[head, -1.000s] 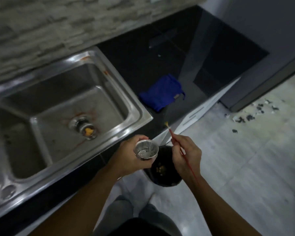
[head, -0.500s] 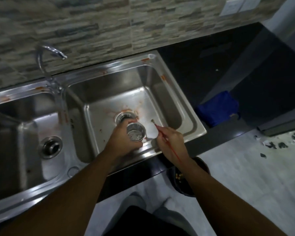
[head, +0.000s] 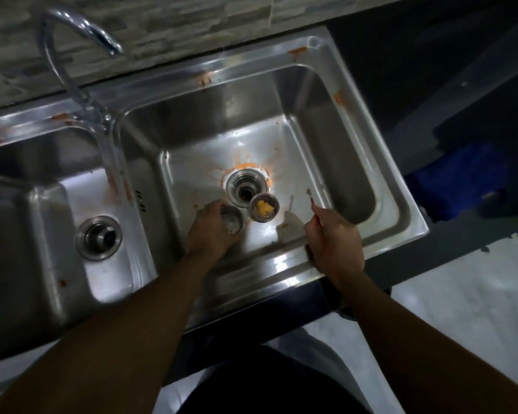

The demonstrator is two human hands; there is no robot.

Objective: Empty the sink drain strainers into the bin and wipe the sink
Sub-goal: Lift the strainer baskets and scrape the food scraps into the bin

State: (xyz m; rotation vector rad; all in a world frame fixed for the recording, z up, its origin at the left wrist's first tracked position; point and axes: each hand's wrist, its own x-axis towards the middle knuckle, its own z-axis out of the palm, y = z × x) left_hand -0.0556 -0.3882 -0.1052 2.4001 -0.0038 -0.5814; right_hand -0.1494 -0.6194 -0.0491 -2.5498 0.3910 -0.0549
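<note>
Now, from the head view, I judge the step in hand to be the strainers, with the wiping not yet begun; orange smears (head: 245, 166) ring the open drain (head: 245, 191) at the centre of the frame, and more mark the sink rim (head: 296, 52) near the top. My left hand (head: 213, 231) reaches into the right basin (head: 350, 186) and grasps an empty strainer cup (head: 232, 223) just below and left of the drain; whether the cup touches the basin floor I cannot tell. Just beside it, to the right, a second strainer cup (head: 264, 208) sits with a yellow lump (head: 265, 207) inside, so that one looks unemptied. My right hand (head: 332, 240), at centre right over the basin's near edge, is clenched round a thin stick (head: 314, 204) whose tip points up and away from me.

Next, I reckon, comes setting the empty cup down or seating it in the drain, then lifting the full cup level, so nothing spills, and carrying it to the bin.

At left the other basin's drain (head: 98, 237) has something seated in it; whether it holds scraps is too dim to judge. The tap (head: 72, 34) arches at upper left. A blue cloth (head: 461, 186) lies on the dark counter at the right edge, blurred and partly cut off. The bin is hard to find; only a dark sliver shows beneath my right forearm, and I cannot be sure of it.
</note>
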